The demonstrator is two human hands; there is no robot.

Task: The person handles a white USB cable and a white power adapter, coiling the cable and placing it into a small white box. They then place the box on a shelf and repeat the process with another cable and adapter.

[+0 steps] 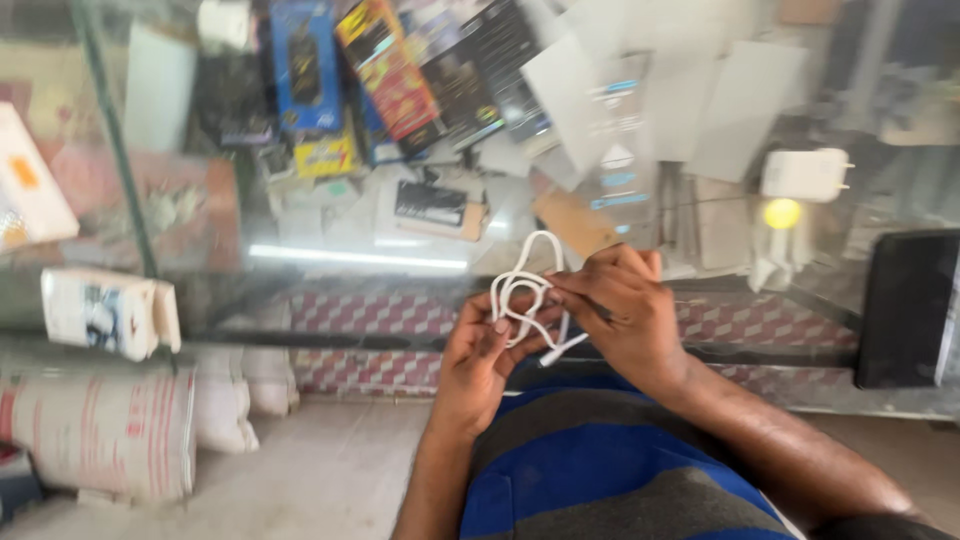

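Across the upper frame runs a glass counter (330,290) over boxed goods, a white charger (805,173) resting at upper right. Below it, mid-frame, the right hand (625,320) and left hand (482,360) both close around a coiled white cable (522,292). It looks light, limp and springy, so pinching the gathered loops together should hold it best.

Both forearms rise from the lower edge and meet at centre, the left hand (480,355) palm-up with thumb and fingers curled in a pinch, the right hand (625,305) arched over it, fingers bent and closed in a grip.
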